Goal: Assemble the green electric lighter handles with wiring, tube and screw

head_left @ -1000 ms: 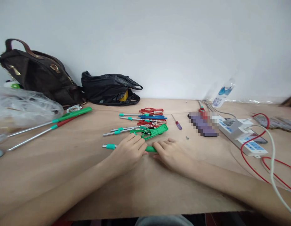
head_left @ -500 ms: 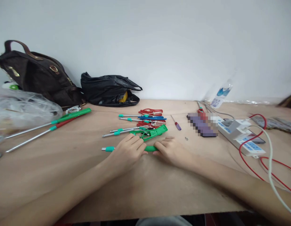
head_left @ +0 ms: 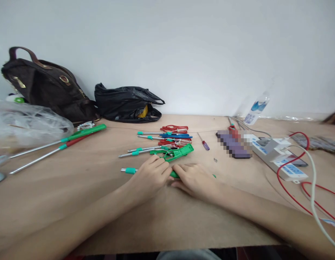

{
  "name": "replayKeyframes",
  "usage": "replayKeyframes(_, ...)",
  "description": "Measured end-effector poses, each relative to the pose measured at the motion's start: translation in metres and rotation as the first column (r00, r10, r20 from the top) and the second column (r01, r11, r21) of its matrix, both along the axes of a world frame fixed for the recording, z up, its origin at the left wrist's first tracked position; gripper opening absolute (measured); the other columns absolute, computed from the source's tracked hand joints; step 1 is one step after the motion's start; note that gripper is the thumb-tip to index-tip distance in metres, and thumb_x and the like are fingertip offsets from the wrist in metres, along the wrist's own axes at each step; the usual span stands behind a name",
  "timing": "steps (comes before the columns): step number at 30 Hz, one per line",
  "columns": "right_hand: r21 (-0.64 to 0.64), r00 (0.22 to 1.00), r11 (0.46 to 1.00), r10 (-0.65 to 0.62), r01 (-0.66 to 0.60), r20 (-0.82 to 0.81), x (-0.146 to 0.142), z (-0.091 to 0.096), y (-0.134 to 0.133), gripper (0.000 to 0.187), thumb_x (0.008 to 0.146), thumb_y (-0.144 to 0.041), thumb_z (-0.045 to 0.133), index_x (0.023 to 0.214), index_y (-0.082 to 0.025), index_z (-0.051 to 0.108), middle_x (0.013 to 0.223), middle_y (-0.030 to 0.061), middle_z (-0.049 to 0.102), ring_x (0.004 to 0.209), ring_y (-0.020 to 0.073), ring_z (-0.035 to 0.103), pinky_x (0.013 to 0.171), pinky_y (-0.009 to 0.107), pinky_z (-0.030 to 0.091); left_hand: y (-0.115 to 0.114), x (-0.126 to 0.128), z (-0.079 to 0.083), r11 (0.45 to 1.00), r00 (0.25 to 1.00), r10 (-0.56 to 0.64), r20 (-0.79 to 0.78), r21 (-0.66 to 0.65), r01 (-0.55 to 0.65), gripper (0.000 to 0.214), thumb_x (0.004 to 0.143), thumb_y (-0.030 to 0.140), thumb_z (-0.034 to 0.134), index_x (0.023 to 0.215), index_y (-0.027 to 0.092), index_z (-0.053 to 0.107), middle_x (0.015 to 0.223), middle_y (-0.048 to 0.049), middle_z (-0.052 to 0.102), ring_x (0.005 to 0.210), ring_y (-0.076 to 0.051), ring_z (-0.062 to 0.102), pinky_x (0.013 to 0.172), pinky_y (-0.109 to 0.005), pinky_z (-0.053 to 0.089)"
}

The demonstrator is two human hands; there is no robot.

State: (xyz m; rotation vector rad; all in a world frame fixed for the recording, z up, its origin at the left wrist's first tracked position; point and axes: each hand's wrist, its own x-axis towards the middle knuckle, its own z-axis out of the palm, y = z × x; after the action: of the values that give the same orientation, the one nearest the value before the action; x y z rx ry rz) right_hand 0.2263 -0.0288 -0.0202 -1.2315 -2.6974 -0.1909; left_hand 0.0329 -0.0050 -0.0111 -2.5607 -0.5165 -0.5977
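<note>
In the head view both my hands are closed around the green handle of a stick (head_left: 175, 174) lying across the front of the table. My left hand (head_left: 153, 174) wraps the handle's left part; a teal collar and a metal tube stick out beyond it. My right hand (head_left: 194, 178) grips the handle farther right, close beside the left, and a green tip shows past its wrist. Just behind the hands lies an opened green handle (head_left: 178, 152) with thin wires inside. Red handles (head_left: 174, 129), a blue handle (head_left: 178, 136) and metal tubes with teal collars are laid out beyond it.
A screwdriver (head_left: 203, 141), small metal bits (head_left: 215, 160) and a purple phone (head_left: 235, 146) lie to the right. Farther right are a power strip (head_left: 290, 169) with cables and a bottle (head_left: 256, 108). Long sticks (head_left: 39, 159), a black bag (head_left: 126, 103) and a backpack (head_left: 48, 86) occupy the left.
My hands have drawn closer together on the green handle. The stick has shifted slightly right and tilted, so its green end now shows past my right wrist.
</note>
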Motion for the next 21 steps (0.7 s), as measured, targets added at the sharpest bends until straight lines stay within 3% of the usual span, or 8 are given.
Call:
replayKeyframes(3, -0.021, 0.995, 0.998, -0.055, 0.057, 0.079, -0.004, -0.001, -0.005, 0.011, 0.096, -0.024, 0.050, 0.088, -0.016, 0.051, 0.073, 0.0051, 0.069, 0.058, 0.0188, 0.063, 0.052, 0.029, 0.029, -0.003, 0.004, 0.000, 0.999, 0.999, -0.033, 0.018, 0.037, 0.032, 0.041, 0.102, 0.023, 0.033, 0.070, 0.014, 0.057, 0.066, -0.0031, 0.054, 0.064, -0.018, 0.045, 0.066, -0.033, 0.035)
replayKeyframes(7, 0.018, 0.993, 1.000, -0.013, 0.011, 0.118, -0.002, 0.001, -0.004, 0.009, 0.094, -0.017, 0.051, 0.085, -0.017, 0.050, 0.073, 0.0040, 0.069, 0.059, 0.0182, 0.063, 0.058, 0.030, 0.032, -0.007, 0.000, 0.012, 1.000, 1.000, -0.012, 0.002, 0.023, 0.012, 0.039, 0.102, 0.031, 0.036, 0.077, 0.015, 0.060, 0.071, -0.0027, 0.061, 0.072, -0.018, 0.052, 0.075, -0.035, 0.038)
replayKeyframes(14, 0.134, 0.985, 0.989, -0.083, 0.062, 0.153, 0.012, 0.008, 0.008, 0.013, 0.087, -0.003, 0.050, 0.087, -0.015, 0.052, 0.071, 0.0044, 0.070, 0.056, 0.0168, 0.061, 0.062, 0.030, 0.032, -0.004, -0.026, 0.048, 0.995, 0.998, 0.059, 0.014, -0.080, -0.058, 0.034, 0.101, 0.039, 0.038, 0.110, 0.017, 0.062, 0.108, -0.0085, 0.067, 0.106, -0.025, 0.057, 0.093, -0.040, 0.037)
replayKeyframes(18, 0.168, 0.981, 0.980, -0.128, 0.103, 0.145, 0.020, 0.008, 0.014, 0.007, 0.091, -0.011, 0.052, 0.086, -0.016, 0.053, 0.065, 0.0045, 0.069, 0.057, 0.0180, 0.061, 0.062, 0.030, 0.032, 0.019, -0.046, 0.046, 0.978, 0.985, 0.151, -0.085, -0.132, -0.161, 0.035, 0.098, 0.043, 0.042, 0.113, 0.017, 0.062, 0.113, -0.0099, 0.067, 0.105, -0.026, 0.059, 0.089, -0.039, 0.040)
replayKeyframes(21, 0.176, 0.981, 0.979, -0.127, 0.101, 0.144, 0.022, 0.008, 0.015, 0.007, 0.094, -0.016, 0.052, 0.087, -0.015, 0.053, 0.064, 0.0047, 0.069, 0.056, 0.0178, 0.061, 0.062, 0.030, 0.032, 0.035, -0.056, 0.035, 0.958, 0.958, 0.190, -0.217, -0.172, -0.229, 0.032, 0.100, 0.037, 0.039, 0.100, 0.020, 0.066, 0.099, -0.0062, 0.071, 0.093, -0.023, 0.063, 0.084, -0.036, 0.042)
